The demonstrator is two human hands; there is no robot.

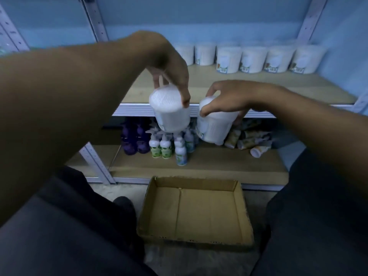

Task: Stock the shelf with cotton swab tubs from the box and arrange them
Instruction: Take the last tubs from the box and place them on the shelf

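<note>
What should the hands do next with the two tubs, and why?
Probably lift both onto the shelf. The left hand and right hand each grip a tub below its edge, the box looks empty, and the row of tubs leaves room in front.

Two white plastic tubs are held aloft, the left tub (169,110) smooth with a faintly textured lid, the right tub (216,124) semi-translucent with a printed paper label. The same pale plastic is seen on the row of tubs (253,59) at the back. The shelf board (249,84) looks like matt wood, edged by a ribbed metal rail (135,110). Below, glossy plastic bottles (161,146) are seen, and a box (196,211) of plain matt brown cardboard.
</note>
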